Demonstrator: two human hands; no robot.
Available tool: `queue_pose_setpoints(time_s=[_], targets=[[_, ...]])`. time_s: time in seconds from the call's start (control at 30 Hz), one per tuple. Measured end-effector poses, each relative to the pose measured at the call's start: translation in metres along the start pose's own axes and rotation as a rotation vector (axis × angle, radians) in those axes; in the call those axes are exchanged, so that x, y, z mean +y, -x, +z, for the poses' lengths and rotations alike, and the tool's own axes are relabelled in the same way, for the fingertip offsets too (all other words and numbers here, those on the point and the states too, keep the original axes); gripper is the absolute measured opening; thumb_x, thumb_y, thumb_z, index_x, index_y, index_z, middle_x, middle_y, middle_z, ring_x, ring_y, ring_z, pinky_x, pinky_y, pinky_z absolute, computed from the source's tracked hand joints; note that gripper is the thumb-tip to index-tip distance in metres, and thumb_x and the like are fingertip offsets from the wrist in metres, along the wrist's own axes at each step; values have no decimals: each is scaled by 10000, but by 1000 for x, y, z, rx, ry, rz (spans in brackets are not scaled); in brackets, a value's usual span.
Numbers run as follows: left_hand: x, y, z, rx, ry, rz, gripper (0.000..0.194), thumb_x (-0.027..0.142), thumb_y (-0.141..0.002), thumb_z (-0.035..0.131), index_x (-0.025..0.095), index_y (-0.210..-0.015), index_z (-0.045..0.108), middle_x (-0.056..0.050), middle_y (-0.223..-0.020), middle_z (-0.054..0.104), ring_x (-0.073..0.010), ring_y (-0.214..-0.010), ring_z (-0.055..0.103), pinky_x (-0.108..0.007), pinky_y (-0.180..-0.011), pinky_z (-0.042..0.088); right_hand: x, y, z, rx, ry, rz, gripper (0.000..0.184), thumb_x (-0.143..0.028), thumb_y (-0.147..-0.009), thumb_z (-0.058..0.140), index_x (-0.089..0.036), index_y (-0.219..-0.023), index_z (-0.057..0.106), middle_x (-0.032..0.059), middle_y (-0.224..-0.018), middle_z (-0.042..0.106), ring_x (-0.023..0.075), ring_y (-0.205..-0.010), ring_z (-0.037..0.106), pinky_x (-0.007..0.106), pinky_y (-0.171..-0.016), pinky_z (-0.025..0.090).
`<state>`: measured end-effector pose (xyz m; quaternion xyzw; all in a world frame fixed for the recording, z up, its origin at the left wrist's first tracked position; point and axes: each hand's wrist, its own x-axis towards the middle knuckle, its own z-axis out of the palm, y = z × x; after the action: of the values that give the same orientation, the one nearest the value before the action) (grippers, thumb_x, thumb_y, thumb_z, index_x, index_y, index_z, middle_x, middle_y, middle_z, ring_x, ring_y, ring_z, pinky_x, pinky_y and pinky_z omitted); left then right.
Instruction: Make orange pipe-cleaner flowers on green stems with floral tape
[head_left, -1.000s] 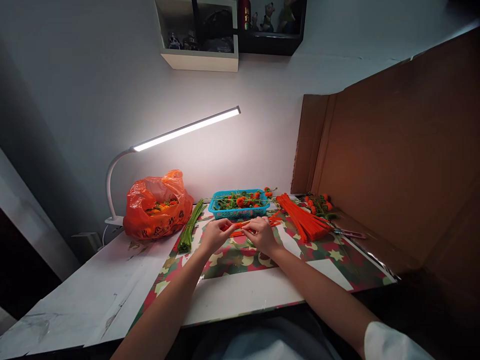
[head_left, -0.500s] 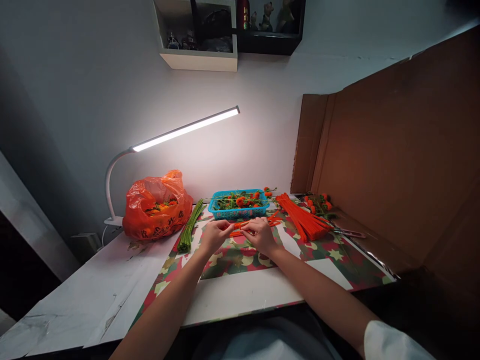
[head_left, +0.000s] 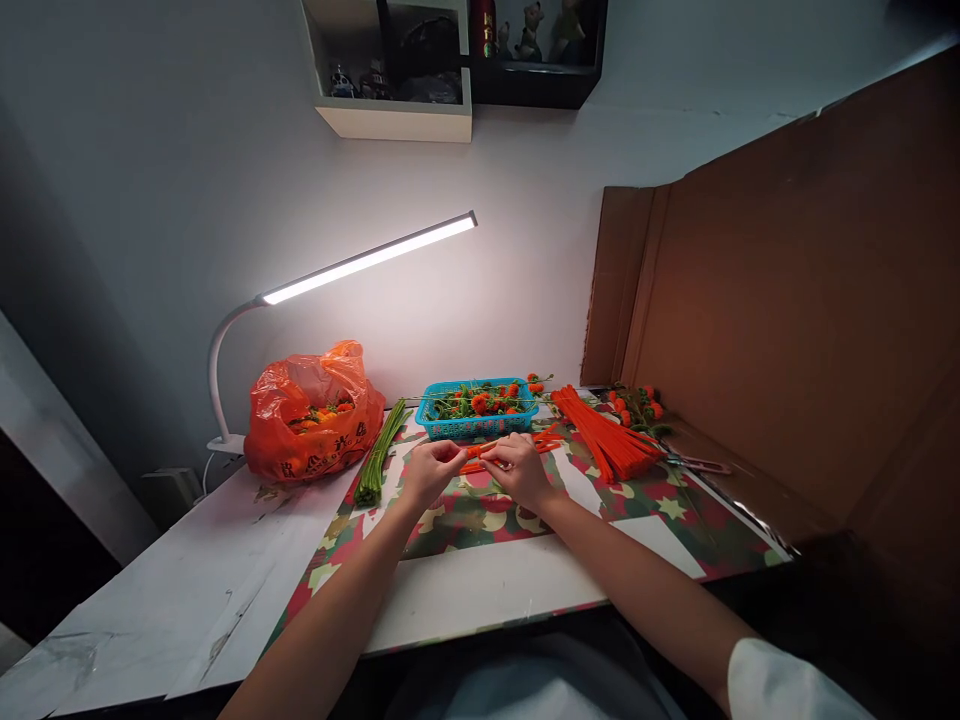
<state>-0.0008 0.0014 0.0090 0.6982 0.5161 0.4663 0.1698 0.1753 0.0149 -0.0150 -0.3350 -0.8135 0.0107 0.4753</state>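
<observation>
Between my hands, just in front of the blue basket, is a short orange pipe cleaner. My left hand pinches its left part between thumb and fingertips. On the other side my right hand is closed too, its thumb and forefinger at the piece's right part. Fingers hide most of it. Several loose orange pipe cleaners lie on the table behind and beside my right hand. A thick bundle of orange pipe cleaners is fanned out to the right. To the left lies a bundle of green pipe cleaners.
The blue basket holds orange flower heads with green stems. More orange flowers and scissors lie at the right, near a cardboard wall. An orange plastic bag stands left, beneath a lit lamp.
Both hands stay almost in place on the orange pipe cleaner, with only tiny finger movement. The view has shifted very slightly.
</observation>
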Motion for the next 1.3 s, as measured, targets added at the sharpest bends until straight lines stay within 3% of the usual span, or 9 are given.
queue_pose_setpoints(time_s=[0.9,1.03,1.1,1.2,1.3], targets=[[-14,-2,7,-37,127,-71,366,485,-706,577,155,-547,589,24,-487,511,-94,-473,446,-190,-466,358,1,0,-1,-20,12,5,181,-319,-857,577,-220,-756,690,10,-733,663,147,-731,516,309,-743,296],[-12,-3,9,-60,236,-143,384,490,-708,552,159,-513,546,27,-464,484,-88,-456,424,-196,-460,352,1,-2,1,26,-64,113,192,-353,-837,596,-226,-744,705,25,-739,667,171,-775,524,337,-781,311],[-10,-4,10,-86,294,-171,396,491,-713,536,163,-493,511,33,-441,448,-79,-430,386,-196,-436,319,5,-7,2,29,-215,220,254,-415,-822,593,-210,-725,707,32,-710,657,179,-766,538,340,-762,341],[-10,-7,7,-178,349,-149,393,491,-702,559,160,-500,497,41,-446,429,-70,-427,357,-195,-438,299,14,-15,-4,-166,-540,315,387,-535,-774,578,-175,-723,709,37,-687,644,168,-679,554,303,-638,377],[-12,-9,1,-277,301,-71,375,483,-683,589,151,-526,514,41,-468,447,-71,-450,364,-193,-457,291,19,-21,-17,-263,-555,305,395,-556,-667,668,-166,-699,718,25,-615,611,164,-654,531,285,-600,370]])
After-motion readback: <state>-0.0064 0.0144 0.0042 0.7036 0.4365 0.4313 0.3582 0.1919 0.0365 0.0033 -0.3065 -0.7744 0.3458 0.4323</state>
